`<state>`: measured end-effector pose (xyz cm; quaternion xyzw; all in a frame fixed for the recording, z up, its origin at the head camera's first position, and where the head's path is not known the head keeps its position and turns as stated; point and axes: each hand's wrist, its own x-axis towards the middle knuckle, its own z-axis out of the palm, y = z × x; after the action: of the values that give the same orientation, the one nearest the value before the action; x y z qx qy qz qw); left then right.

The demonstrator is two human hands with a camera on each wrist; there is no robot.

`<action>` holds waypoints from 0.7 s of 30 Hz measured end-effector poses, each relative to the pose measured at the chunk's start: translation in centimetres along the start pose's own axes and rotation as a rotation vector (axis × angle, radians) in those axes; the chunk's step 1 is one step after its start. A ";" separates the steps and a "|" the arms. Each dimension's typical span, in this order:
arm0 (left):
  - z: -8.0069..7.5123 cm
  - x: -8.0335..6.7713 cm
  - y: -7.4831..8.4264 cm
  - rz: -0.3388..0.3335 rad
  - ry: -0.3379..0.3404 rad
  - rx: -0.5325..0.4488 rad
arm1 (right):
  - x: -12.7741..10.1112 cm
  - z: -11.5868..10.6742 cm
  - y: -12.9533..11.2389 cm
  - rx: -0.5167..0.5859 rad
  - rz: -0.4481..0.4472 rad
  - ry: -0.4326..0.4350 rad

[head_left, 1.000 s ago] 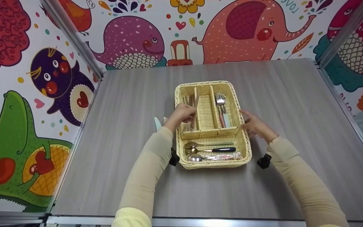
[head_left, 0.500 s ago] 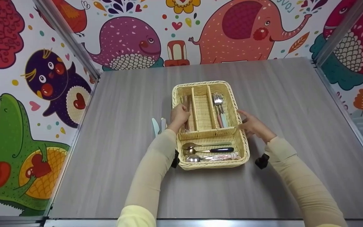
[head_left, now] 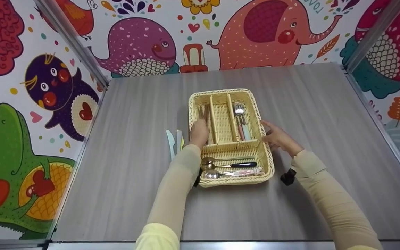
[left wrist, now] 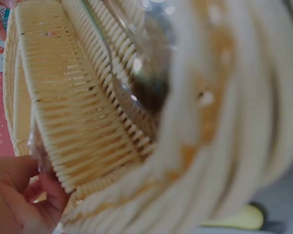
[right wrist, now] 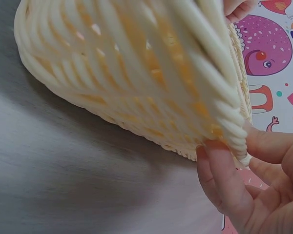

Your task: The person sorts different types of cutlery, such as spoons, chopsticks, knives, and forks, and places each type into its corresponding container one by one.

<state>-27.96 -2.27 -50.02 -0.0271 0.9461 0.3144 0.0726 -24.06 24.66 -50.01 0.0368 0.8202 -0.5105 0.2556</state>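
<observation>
A pale wicker cutlery basket [head_left: 262,139] with dividers stands mid-table. My left hand [head_left: 199,133] is down in its left compartment, fingers curled on thin brown sticks [head_left: 202,113]; in the left wrist view the fingertips [left wrist: 41,181] pinch together beside a wicker divider [left wrist: 73,112]. My right hand [head_left: 275,136] holds the basket's right rim [right wrist: 224,122], thumb under it and fingers [right wrist: 273,146] over it. Forks [head_left: 240,113] lie in the right compartment. Spoons [head_left: 221,166] lie in the front compartment.
Two pale knives [head_left: 173,139] lie on the grey table [head_left: 123,166] just left of the basket. Walls with cartoon animals close in the table on the left, back and right. A metal edge [head_left: 200,244] runs along the near side.
My left hand has slid back toward me along the left compartment and sunk lower into it. The right hand has stayed on the rim.
</observation>
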 end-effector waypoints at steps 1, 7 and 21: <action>0.0 0.0 0.0 0.005 0.004 -0.006 | 0.0 0.0 0.0 -0.001 0.002 0.001; 0.0 0.0 -0.1 0.013 -0.030 -0.043 | -0.1 0.0 0.1 -0.012 -0.015 -0.006; 0.2 0.6 0.2 -0.014 -0.159 0.092 | -0.2 0.0 0.0 -0.017 -0.023 0.008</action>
<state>-28.55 -1.99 -50.16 -0.0052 0.9506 0.2714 0.1507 -23.92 24.74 -49.96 0.0271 0.8259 -0.5061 0.2470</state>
